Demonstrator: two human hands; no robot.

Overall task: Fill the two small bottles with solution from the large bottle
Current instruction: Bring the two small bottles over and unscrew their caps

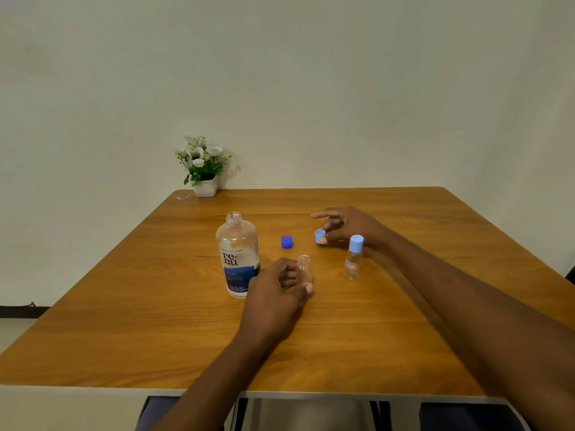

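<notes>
On the wooden table (124,321), the left hand (277,289) curls its fingers and thumb round the uncapped small bottle (304,269), which stands upright just right of the large bottle (238,256), itself open. Farther off, the right hand (348,227) pinches a light blue cap (319,236) between thumb and fingers, low over the tabletop. The dark blue cap (287,241) lies between the large bottle and that hand. The capped small bottle (354,259) stands near the right wrist.
</notes>
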